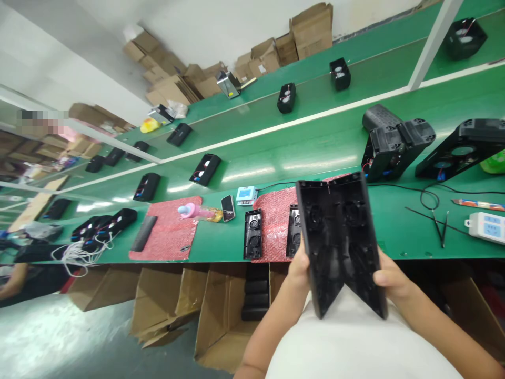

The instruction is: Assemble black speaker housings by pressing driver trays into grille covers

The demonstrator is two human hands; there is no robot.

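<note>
My left hand [300, 271] is closed on the outer edge of a black plastic speaker shell [320, 258]. A matching speaker shell [361, 242] is in my right hand [394, 276], its thumb on the outer edge. Held in front of my white top, the two shells meet near their upper ends and spread apart in a V at the bottom. Their hollow insides, with round openings, face me. Behind them on the bench, an open black shell [253, 234] and a partly hidden one [294, 231] rest on or beside pink bubble wrap [272, 231].
Black housings with wires [394, 142] stand at the right, near tweezers [442, 231] and a white power socket [489, 227]. A phone [228, 207], a bottle [201, 212] and a blue-white meter [246, 195] lie leftward. Cardboard boxes [224, 316] sit below. A co-worker's arm [16, 281] shows far left.
</note>
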